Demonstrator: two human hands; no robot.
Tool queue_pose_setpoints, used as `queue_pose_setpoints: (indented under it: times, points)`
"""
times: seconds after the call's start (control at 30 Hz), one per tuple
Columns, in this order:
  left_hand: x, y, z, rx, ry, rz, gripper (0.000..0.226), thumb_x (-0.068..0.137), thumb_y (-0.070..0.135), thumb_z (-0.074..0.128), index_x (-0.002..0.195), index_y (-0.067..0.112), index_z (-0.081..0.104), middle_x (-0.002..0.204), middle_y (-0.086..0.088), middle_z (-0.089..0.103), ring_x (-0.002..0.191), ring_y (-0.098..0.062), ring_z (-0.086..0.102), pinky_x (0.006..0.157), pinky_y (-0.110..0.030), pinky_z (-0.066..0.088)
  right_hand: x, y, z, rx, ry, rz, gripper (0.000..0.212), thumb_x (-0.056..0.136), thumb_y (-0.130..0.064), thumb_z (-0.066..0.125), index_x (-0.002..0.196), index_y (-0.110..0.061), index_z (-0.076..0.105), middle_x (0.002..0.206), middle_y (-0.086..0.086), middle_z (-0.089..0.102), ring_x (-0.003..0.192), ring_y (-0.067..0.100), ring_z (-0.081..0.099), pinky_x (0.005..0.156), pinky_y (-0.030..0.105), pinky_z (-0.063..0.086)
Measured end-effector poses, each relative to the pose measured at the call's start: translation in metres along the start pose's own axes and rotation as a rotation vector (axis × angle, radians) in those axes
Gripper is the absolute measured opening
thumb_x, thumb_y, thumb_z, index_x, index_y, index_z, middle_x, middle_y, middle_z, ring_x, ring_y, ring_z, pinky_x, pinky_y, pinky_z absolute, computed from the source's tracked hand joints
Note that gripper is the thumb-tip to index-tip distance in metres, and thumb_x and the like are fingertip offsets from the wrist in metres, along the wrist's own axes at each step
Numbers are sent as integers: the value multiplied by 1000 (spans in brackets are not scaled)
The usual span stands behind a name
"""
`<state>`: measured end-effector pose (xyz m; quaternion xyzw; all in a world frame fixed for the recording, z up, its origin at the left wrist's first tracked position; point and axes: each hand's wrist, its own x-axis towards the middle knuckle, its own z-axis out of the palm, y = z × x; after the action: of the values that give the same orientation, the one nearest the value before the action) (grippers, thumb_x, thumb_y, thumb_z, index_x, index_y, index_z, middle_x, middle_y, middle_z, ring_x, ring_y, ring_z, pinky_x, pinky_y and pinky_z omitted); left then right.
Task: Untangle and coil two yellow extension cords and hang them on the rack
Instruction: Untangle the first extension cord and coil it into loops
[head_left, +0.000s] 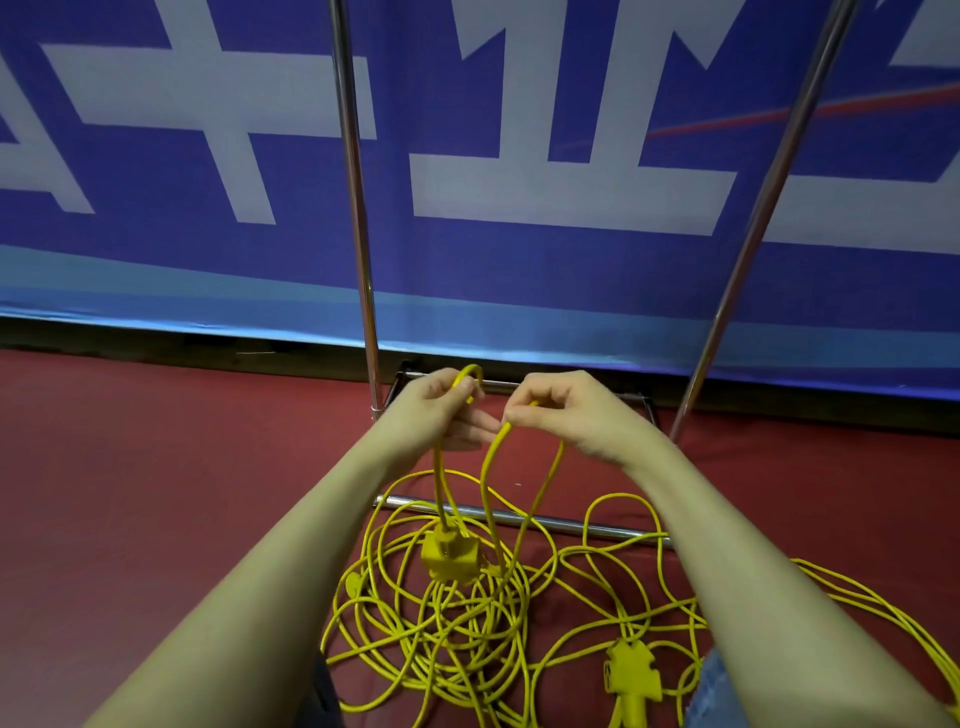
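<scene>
Holding 1 yellow cord (441, 483) up, I pinch its loop in my left hand (441, 410) while my right hand (566, 415) pinches the next bit, so the socket block (449, 556) hangs free of the floor tangle (467, 634).

Cord tangle (441, 623) on floor (130, 493) at 6 o'clock, in front of rack base bar (519, 517). Rack uprights: one (356, 208) at 12, other (769, 208) leaning off to 1–2. Banner wall (519, 249) behind rack. Left hand (441, 410) and right hand (566, 410) side by side above the tangle, dead centre, each holding a strand. Socket block (449, 556) hangs under left hand, over the pile. Second socket block (631, 675) on floor at 5. More loops (883, 613) trail out to 4.
</scene>
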<state>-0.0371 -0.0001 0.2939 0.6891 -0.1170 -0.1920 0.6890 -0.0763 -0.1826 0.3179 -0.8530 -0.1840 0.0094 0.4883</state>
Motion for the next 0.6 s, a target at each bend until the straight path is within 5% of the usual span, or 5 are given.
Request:
queue_pose_setpoints:
  times: [0.13,0.27,0.37,0.5,0.6]
  points:
    - [-1,0,11,-27,-145,-36,24,104,24,36,93,8,50,64,-10,69,56,-21,68,60,-26,55,4,4,2,162,158,21,11,81,-6,71,80,-12,63,72,6,61,67,8,53,65,16,41]
    - [3,5,15,-45,-156,24,32,99,32,42,80,9,54,49,5,39,40,-7,33,44,-18,33,5,12,2,179,305,30,21,82,-8,72,76,-17,54,61,-1,46,54,4,39,53,17,31]
    - [5,14,12,-87,-127,120,22,89,27,53,76,10,54,51,9,28,41,-2,20,39,-14,19,3,21,-1,230,296,76,18,85,-4,67,78,-15,54,61,0,48,49,3,43,53,18,39]
    - [6,23,1,-243,-57,164,23,88,25,50,75,6,54,46,10,25,37,0,18,35,-12,15,-9,45,0,217,168,186,17,89,-5,62,75,-13,58,64,2,55,55,2,53,62,19,45]
    - [6,25,-8,-276,-34,167,25,93,23,46,77,5,54,45,8,27,35,-1,19,36,-14,14,-17,50,1,394,228,251,13,92,-6,57,81,-11,62,65,1,54,55,5,53,62,18,47]
